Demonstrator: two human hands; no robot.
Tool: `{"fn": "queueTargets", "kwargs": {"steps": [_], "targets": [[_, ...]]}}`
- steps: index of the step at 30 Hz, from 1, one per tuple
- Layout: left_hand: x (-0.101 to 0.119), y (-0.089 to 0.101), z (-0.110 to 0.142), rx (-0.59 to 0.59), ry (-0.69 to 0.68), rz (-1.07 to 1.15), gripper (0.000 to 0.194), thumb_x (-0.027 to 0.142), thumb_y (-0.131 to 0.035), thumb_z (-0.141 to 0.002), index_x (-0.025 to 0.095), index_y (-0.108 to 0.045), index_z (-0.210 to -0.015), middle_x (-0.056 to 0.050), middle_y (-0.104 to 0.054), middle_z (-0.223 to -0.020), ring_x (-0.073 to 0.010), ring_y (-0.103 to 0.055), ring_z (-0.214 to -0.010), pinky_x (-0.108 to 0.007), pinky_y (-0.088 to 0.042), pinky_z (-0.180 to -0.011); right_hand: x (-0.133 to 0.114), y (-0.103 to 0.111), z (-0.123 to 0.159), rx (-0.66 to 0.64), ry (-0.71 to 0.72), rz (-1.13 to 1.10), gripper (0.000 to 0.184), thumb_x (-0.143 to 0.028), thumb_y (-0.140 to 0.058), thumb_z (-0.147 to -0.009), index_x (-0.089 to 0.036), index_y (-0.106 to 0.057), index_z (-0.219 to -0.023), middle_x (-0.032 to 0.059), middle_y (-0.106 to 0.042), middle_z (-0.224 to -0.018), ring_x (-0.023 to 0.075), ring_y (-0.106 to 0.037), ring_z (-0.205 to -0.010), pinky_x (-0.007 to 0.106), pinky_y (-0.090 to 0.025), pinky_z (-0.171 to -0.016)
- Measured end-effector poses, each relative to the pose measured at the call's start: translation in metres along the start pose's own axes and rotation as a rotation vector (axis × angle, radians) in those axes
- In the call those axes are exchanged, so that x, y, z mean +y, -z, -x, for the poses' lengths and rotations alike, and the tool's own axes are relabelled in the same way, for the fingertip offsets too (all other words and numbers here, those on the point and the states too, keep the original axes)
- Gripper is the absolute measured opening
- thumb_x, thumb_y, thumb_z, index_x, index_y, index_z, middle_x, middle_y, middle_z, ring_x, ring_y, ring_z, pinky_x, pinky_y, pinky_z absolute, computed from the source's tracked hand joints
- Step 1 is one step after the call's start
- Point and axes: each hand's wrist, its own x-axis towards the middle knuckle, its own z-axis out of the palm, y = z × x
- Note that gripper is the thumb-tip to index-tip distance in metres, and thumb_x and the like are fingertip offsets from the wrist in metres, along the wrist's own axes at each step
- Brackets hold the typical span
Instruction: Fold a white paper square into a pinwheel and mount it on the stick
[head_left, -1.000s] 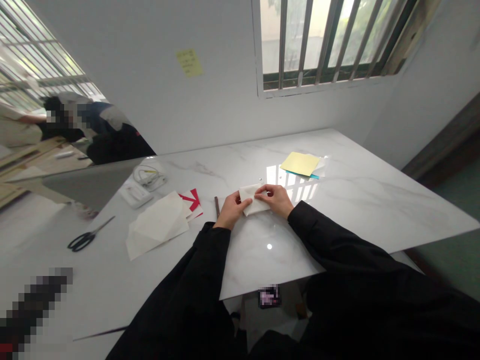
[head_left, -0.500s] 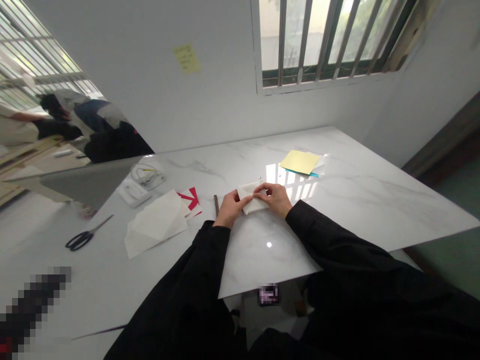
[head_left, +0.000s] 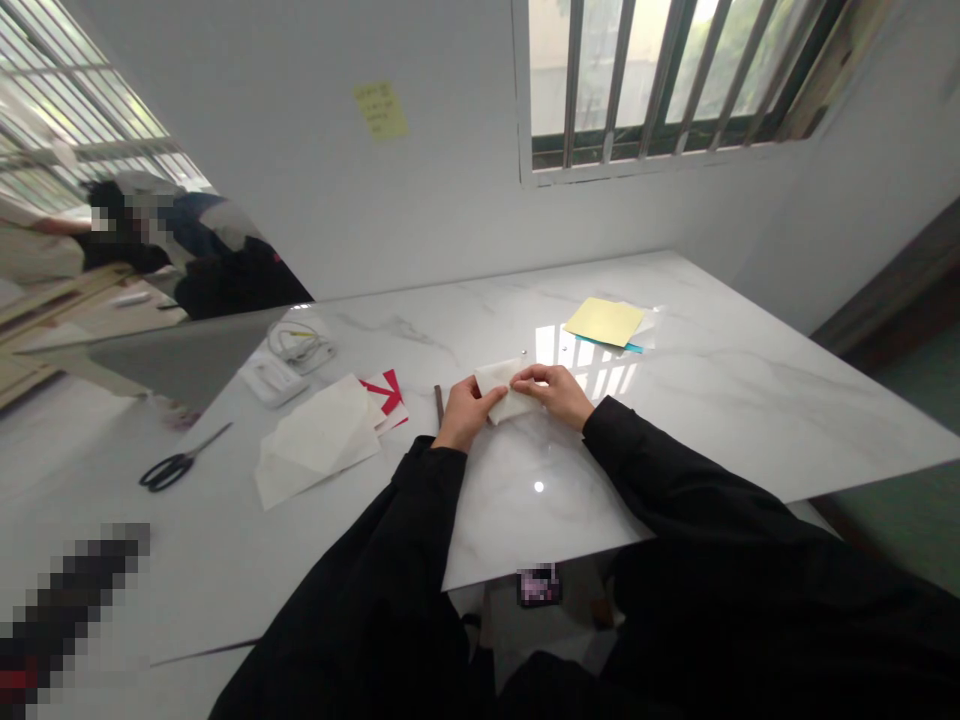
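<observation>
A small cream-coloured folded paper point(head_left: 495, 376) lies between my two hands, just over the glossy marbled table point(head_left: 720, 400). My left hand point(head_left: 466, 408) grips its left side, thumb on top and fingers behind. With thumb and forefinger, my right hand point(head_left: 559, 393) pinches the paper near its middle, where the thumbs nearly meet. Fingers and thumbs cover part of the folds. Beside my left hand lies a thin brown stick-like piece point(head_left: 439, 405). Further left are cream paper sheets point(head_left: 319, 440), with red paper pieces point(head_left: 386, 395) at their right edge.
Black-handled scissors point(head_left: 180, 468) lie at the left. A white device with a coiled cable point(head_left: 277, 380) sits behind the sheets. Yellow paper point(head_left: 604, 322) rests on other pieces toward the back right. A sticky note point(head_left: 380, 110) is on the wall. People point(head_left: 202, 240) are at the far left.
The camera view has shifted slightly, moving the scene a little to the right. My right fingers have shifted slightly on the paper; both hands still hold it.
</observation>
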Motion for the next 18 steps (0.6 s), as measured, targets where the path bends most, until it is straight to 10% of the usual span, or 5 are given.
{"fn": "queueTargets", "kwargs": {"steps": [18], "targets": [[0.0045,-0.0018,0.0042,-0.045,-0.023,-0.001,0.058,0.046,-0.092,-0.065,0.009,-0.079,-0.108,-0.012,-0.082,-0.095,-0.0292,-0.075,-0.089,-0.038,-0.059,-0.08,-0.0011,0.0056,-0.0011,-0.014,0.092,0.197,0.011,-0.03,-0.08,-0.088,-0.021,-0.085,-0.091,0.0064,-0.075,-0.098,0.0199,-0.067,-0.09,0.035,-0.05,-0.09]]}}
